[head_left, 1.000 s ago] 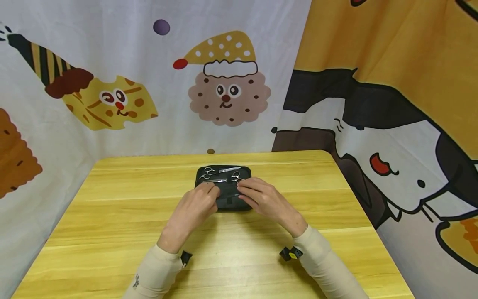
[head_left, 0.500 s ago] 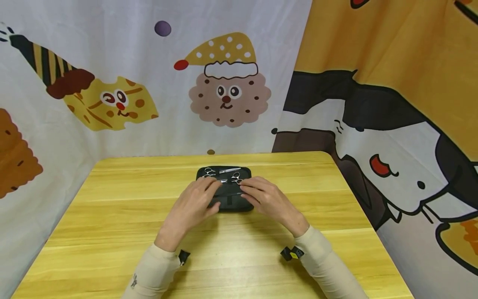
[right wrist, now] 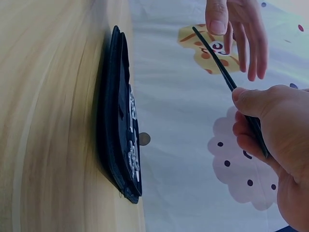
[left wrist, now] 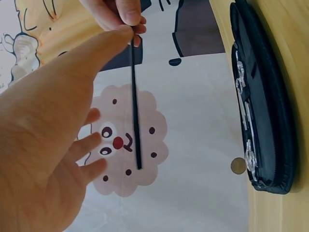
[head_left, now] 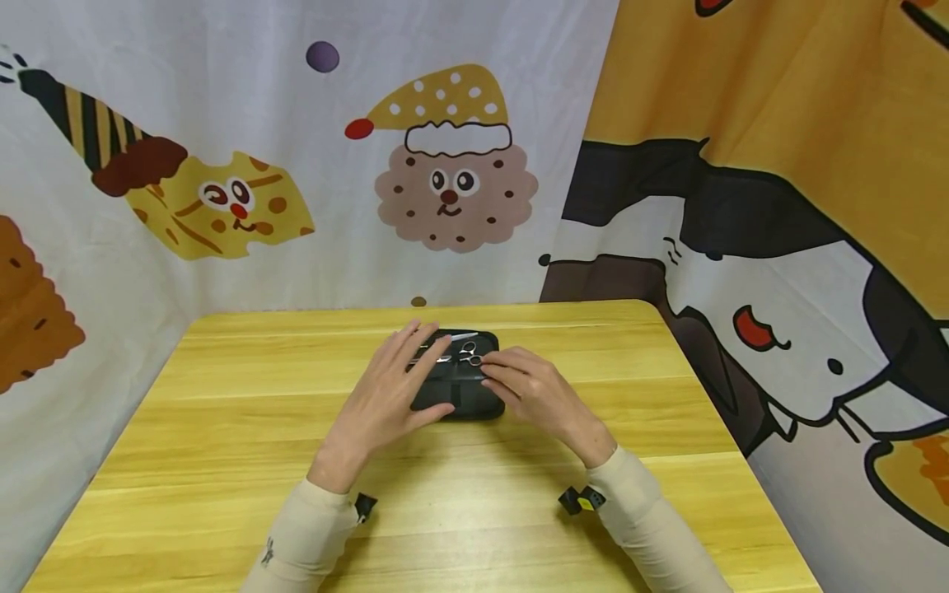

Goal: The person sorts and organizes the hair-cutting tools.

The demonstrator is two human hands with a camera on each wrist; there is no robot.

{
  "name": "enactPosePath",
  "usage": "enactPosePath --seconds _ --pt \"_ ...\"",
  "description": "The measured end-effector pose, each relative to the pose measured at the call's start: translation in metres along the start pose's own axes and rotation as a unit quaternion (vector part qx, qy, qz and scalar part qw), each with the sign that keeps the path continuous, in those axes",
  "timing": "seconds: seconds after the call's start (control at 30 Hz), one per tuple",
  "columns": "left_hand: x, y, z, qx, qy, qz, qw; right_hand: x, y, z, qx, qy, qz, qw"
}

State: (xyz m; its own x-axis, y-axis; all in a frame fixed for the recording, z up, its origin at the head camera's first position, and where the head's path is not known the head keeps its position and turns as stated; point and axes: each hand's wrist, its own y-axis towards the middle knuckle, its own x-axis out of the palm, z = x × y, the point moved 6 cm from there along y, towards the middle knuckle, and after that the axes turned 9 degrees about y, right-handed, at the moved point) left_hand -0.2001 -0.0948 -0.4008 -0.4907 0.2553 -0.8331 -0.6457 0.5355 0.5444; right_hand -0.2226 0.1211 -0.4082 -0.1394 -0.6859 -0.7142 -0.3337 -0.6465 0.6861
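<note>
Thumb and fingers of my right hand (head_left: 539, 394) pinch a thin black strip (right wrist: 215, 58), like a comb seen edge-on. It is held above the case and runs leftwards past my left thumb. My left hand (head_left: 381, 391) has its fingers spread and straight, over the left side of the case, and grips nothing. Below both hands an open black zip case (head_left: 474, 405) lies on the table. Silver scissors (head_left: 469, 349) are tucked into it, with one pair partly hidden behind my left fingers. From the side, the case (left wrist: 273, 111) shows its thick padded edge.
The case rests on a wood-grain table (head_left: 222, 428), towards its far edge. Behind the table hangs a curtain (head_left: 259, 280) printed with cartoon figures. Each sleeve end carries a small black wrist device (head_left: 582, 501).
My left hand has come off the strip's left end; its curled fingers have straightened and spread, moving up over the case. My right hand has stayed almost still with the strip.
</note>
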Motion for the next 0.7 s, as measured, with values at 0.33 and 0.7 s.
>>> enactPosePath --seconds 0.33,0.7 --pt "0.002 0.001 -0.004 0.003 0.003 0.054 0.9985 -0.006 -0.001 0.009 0.063 0.053 0.023 0.996" --pt "0.001 0.000 -0.009 0.004 -0.017 0.091 0.9957 -0.011 -0.002 0.018 0.196 0.106 0.058 0.973"
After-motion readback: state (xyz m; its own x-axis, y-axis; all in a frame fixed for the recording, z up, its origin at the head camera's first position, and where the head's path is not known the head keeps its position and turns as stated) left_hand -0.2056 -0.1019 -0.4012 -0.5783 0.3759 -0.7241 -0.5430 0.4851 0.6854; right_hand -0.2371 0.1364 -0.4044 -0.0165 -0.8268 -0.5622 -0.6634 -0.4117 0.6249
